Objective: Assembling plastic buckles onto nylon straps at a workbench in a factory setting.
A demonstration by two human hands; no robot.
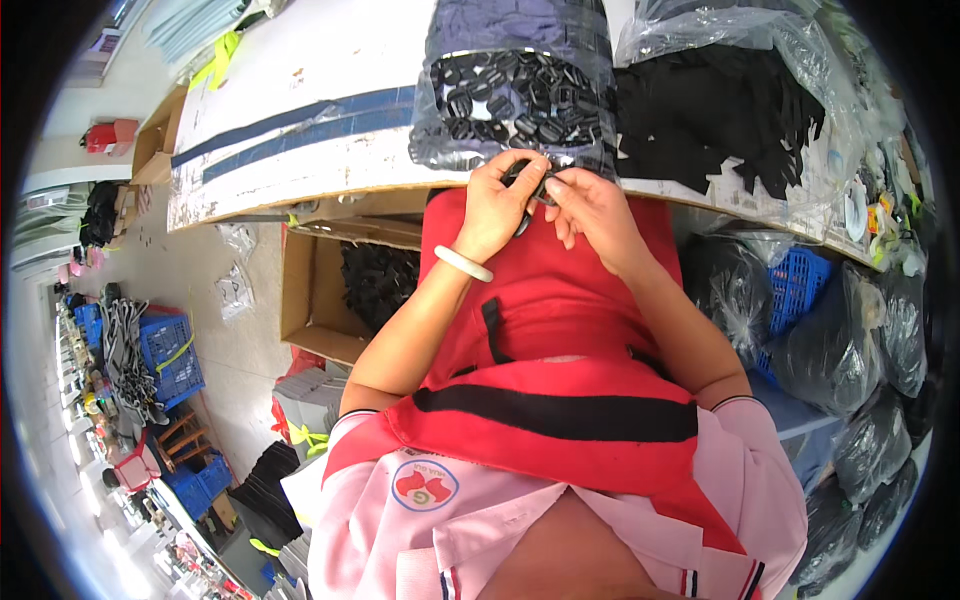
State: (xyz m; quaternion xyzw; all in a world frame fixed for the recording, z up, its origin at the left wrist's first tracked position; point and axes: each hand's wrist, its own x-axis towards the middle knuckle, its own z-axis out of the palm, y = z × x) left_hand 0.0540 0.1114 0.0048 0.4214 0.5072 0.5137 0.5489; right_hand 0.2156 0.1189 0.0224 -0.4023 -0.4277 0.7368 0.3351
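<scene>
My left hand (490,208), with a pale bangle at the wrist, is closed around a short black strap (522,226) at the table's front edge. The fingertips of my right hand (598,215) meet it there, pinching a small black buckle (546,188) against the strap. Fingers cover much of both pieces. Just beyond my hands lies a clear plastic bag (432,140) with many loose black plastic buckles (500,95) spread in its near part. Dark purple fabric shows under the plastic.
Two dark blue strips (300,130) lie on the worn white table (350,185). At right, black fabric pieces (710,115) spill from clear plastic. Below the table stand a cardboard box (305,290) of black pieces, a blue crate (797,290) and dark filled bags (835,345).
</scene>
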